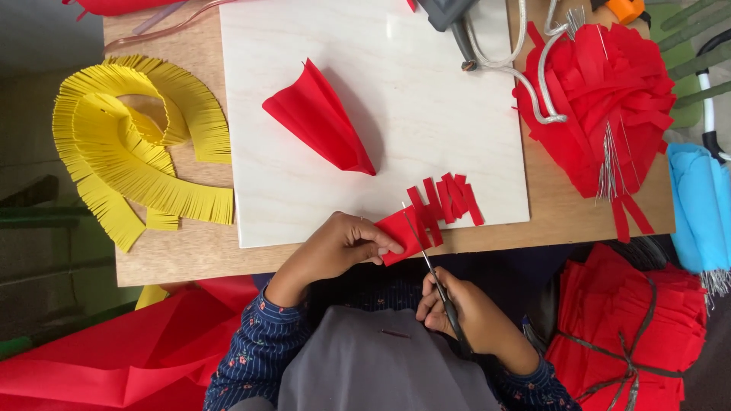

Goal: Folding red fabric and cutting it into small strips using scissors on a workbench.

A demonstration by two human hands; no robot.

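Head view looks straight down on a wooden table (183, 255) with a pale board (396, 91) laid across it, a smooth surface under the paper being cut. The left hand (339, 247) pinches the uncut end of a folded red paper strip (430, 213) at the board's near edge, thumb on top and fingers beneath, so the strip stays flat and steady while its far end, already slit into narrow tabs, fans out free. The right hand (464, 312) is closed through the handles of a pair of scissors (430, 270), whose thin blades point away from the body and meet the strip just beside the left fingertips, at the last slit made. A folded red cone of paper (324, 118) lies on the board well apart from the cutting. Coils of yellow fringe (137, 152) rest at the left, off the board, and a heap of red fringed paper (601, 106) with silvery wires sits at the right, beside a blue bundle (700, 205). A tied stack of red sheets (628, 335) is near the right elbow. How far the blades are parted is hard to make out, as they are thin and seen edge-on; the tools at the top edge are cut off, and the person's lap hides the table's near underside
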